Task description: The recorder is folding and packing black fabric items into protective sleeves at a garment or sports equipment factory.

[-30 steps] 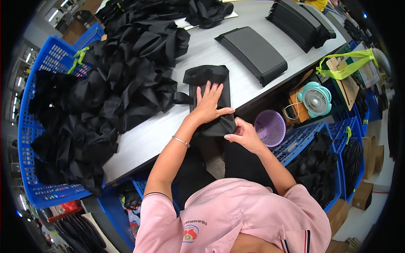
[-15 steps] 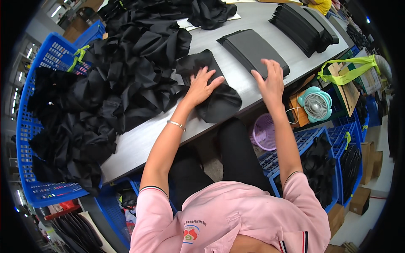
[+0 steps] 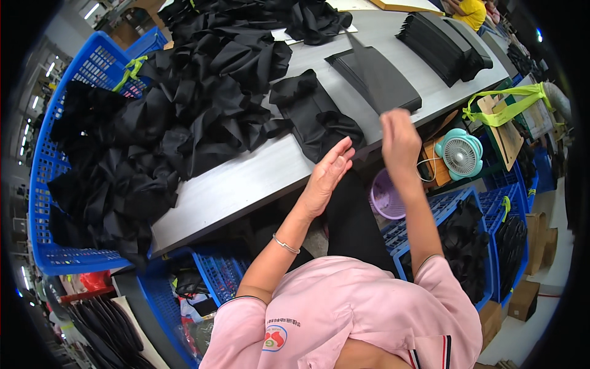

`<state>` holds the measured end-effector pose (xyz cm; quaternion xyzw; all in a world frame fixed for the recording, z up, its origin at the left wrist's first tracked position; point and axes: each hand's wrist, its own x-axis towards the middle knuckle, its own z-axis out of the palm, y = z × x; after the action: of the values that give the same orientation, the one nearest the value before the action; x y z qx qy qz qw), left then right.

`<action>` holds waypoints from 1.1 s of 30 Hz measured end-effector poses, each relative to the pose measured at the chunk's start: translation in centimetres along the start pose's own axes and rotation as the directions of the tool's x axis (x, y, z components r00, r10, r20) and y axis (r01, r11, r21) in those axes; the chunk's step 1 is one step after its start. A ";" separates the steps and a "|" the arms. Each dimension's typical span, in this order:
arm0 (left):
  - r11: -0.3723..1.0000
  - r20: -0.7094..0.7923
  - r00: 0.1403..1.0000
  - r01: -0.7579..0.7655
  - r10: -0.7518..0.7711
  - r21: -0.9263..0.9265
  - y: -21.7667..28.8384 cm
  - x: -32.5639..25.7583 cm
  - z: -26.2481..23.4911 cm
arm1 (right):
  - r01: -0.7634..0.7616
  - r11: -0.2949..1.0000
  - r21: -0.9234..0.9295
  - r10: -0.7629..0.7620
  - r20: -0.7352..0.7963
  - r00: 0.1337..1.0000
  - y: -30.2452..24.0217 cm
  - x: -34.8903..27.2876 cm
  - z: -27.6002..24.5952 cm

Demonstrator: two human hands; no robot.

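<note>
My right hand (image 3: 399, 142) is closed on one corner of a thin dark grey panel (image 3: 371, 75). Smeared by motion, the panel stands raised and tilted over a stack of like panels (image 3: 402, 92) on the table. My left hand (image 3: 329, 174) is held up at the table's front edge, fingers stretched and holding nothing. Just beyond it lies a black fabric piece (image 3: 312, 111), flat in its middle and rumpled at both ends. The heap of crumpled black fabric pieces (image 3: 209, 92) fills the table's left side.
A blue basket (image 3: 46, 190) holds part of the heap at the left. Another stack of dark panels (image 3: 439, 46) stands at the far right. Below the table's right edge are a turquoise fan (image 3: 461, 154), a purple basket (image 3: 386, 195) and blue crates (image 3: 442, 212). A person in yellow (image 3: 470, 13) is beyond.
My right hand has taken hold of a panel and lifted it off the stack. My left hand has let go of the black fabric piece and drawn back toward me.
</note>
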<state>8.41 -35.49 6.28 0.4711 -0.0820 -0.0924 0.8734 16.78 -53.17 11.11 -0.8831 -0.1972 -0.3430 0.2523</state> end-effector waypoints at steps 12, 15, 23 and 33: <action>0.863 0.066 0.995 0.102 -0.079 -0.495 -2.5 -5.8 0.0 | -0.684 0.483 0.546 0.134 0.726 0.674 -7.5 -13.4 -7.3; 0.839 0.024 0.997 0.071 -0.069 -0.539 -2.4 -6.5 -0.2 | -0.730 0.443 0.521 0.196 0.738 0.646 -7.5 -14.0 -7.4; 0.902 -0.314 0.936 0.010 -0.160 -0.431 -2.1 -7.0 0.5 | -0.744 0.453 0.491 0.347 0.672 0.654 -7.3 -15.5 -7.1; 0.963 -0.303 0.920 0.199 -0.248 -0.183 -2.7 -6.4 2.9 | -0.748 0.554 0.366 0.329 0.729 0.601 -6.6 -15.5 -7.3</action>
<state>1.27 -37.80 5.24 0.4197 0.1235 -0.1193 0.8913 -1.01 -54.84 6.84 -0.8129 -0.0700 0.1364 0.5619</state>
